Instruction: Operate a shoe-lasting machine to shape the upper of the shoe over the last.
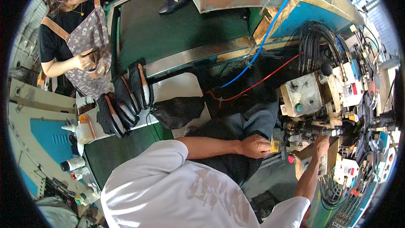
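My left hand is closed, its fingers curled near my knee beside a small yellow piece at the machine's edge. Whether that piece is in its grip, I cannot make out. Further right, my right hand reaches into the machine, with its fingers closed at a dark metal part below the grey control box. What lies between those fingers is hidden. A red push button sits left of my right forearm, and a green button is on the control box.
Several black shoes stand on a white-topped bench at left, beside a black pouch. Across a green conveyor, a co-worker touches another black shoe. Blue and red hoses cross ahead. Black cables hang above the machine.
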{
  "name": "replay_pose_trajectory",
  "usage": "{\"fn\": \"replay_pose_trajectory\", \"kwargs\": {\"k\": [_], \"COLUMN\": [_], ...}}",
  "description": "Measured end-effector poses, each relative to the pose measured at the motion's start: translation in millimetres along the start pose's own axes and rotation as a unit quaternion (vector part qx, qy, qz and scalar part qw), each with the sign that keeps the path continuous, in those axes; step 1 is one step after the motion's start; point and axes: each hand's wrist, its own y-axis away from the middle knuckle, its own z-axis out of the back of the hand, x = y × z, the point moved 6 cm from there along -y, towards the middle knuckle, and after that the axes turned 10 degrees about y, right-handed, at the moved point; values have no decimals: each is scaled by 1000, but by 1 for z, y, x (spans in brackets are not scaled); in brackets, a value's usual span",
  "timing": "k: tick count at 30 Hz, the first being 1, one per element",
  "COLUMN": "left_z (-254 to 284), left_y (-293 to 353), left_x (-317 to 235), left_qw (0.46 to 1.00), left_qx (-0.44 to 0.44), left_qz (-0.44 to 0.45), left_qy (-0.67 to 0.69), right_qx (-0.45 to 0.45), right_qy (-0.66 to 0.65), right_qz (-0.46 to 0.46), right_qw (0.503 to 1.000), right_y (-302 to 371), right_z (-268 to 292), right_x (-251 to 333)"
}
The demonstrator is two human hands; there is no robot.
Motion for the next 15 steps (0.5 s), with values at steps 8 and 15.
{"fn": "replay_pose_trajectory", "kwargs": {"k": [8,15], "left_z": [-5,-1], "left_y": [0,-6], "left_x": [0,-7], "left_qw": [1000,1000], "left_qx": [6,1], "left_qz": [7,-2], "left_qy": [11,4], "right_qx": [-20,-6], "right_qy": [36,-1], "right_qz": [4,-79], "right_qw": [999,997], "right_y": [1,-8], "right_z": [-9,-22], "right_x": [-11,-42]}}
